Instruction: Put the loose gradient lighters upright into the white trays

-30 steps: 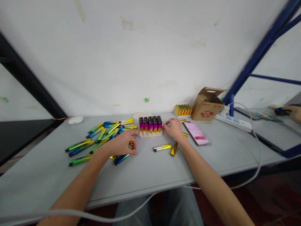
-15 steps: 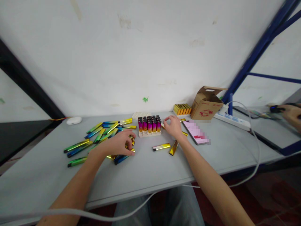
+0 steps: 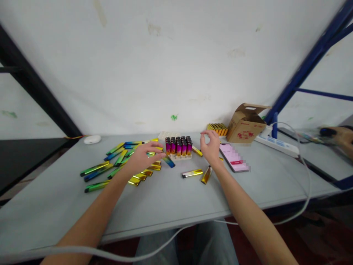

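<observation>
My left hand (image 3: 146,156) is closed on one end of a flat shiny blue-to-gold tube (image 3: 169,161), which slants down to the right in front of the rack. Several similar tubes in green, blue and gold (image 3: 95,168) lie loose under and left of that hand. Right of the rack, my right hand (image 3: 211,147) has thumb and forefinger curled together in a pinch; whether anything is between them I cannot make out. Purple-and-orange cylinders with black tops (image 3: 178,147) stand upright in a pale rack (image 3: 183,158). Gold tubes (image 3: 192,173) lie near my right wrist.
A phone (image 3: 234,157) lies right of my right hand. Behind it are upright yellow cylinders (image 3: 217,129), an open cardboard box (image 3: 244,127) and a power strip (image 3: 278,146). A white case (image 3: 92,139) sits far left. At far right another person's hand (image 3: 343,138) shows.
My left hand has moved up and right, bringing a blue-to-gold tube off the pile toward the rack. My right hand has risen slightly and shifted right. The view has shifted a little.
</observation>
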`<control>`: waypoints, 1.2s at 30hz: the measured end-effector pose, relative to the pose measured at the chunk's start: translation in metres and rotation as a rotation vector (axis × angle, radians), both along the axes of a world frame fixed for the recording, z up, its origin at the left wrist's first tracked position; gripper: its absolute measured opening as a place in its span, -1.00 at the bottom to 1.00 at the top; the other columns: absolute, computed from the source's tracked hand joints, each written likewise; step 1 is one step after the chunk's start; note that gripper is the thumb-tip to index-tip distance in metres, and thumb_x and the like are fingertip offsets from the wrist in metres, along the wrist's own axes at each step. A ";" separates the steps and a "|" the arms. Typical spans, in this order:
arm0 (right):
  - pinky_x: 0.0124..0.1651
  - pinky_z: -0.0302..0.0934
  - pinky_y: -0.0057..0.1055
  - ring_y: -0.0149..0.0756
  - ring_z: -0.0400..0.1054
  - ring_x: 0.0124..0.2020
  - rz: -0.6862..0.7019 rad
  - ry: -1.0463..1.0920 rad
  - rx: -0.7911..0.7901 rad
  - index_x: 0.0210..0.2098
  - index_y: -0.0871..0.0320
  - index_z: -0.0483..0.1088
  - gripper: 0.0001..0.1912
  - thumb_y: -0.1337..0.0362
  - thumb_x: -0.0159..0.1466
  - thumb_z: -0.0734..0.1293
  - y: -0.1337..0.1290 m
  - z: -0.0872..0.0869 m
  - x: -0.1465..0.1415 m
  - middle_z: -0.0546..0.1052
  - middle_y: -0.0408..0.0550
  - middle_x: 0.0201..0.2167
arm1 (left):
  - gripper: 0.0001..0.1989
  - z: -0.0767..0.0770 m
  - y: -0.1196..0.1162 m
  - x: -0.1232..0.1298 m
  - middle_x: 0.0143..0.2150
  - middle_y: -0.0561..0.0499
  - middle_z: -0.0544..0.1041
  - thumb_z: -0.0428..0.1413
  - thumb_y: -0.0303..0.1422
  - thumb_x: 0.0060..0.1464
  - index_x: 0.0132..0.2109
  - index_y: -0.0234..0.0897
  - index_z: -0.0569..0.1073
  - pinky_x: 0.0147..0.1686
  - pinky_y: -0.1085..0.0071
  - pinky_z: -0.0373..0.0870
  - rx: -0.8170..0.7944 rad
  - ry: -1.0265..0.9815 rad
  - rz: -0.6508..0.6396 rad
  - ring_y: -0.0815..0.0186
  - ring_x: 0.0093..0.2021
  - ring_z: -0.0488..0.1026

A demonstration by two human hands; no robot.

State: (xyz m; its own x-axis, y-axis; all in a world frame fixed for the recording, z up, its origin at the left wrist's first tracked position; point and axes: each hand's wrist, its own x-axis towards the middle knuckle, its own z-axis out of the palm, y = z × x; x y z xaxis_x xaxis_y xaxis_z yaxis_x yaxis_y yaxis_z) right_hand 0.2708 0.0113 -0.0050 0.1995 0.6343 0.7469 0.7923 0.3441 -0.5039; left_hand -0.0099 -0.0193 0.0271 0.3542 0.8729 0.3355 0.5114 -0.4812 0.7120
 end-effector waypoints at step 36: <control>-0.26 0.29 -0.38 -0.35 0.37 -0.41 1.004 0.651 -0.453 -0.34 0.12 0.50 -0.60 -0.11 0.13 0.40 -0.035 0.008 -0.061 0.54 -0.11 -0.40 | -0.51 -0.012 -0.017 0.039 -0.37 -0.05 0.60 0.10 0.12 -0.02 -0.35 -0.25 0.56 -0.32 0.34 0.40 -0.394 -0.197 -0.214 0.25 -0.37 0.46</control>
State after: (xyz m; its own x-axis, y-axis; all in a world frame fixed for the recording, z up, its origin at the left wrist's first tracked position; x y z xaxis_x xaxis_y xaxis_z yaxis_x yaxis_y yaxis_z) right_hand 0.2100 -0.0239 0.0035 -0.2670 0.8895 0.3707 -0.1499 0.3417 -0.9278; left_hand 0.0294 -0.0364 0.0147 0.5029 0.8613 0.0729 0.2674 -0.2352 0.9344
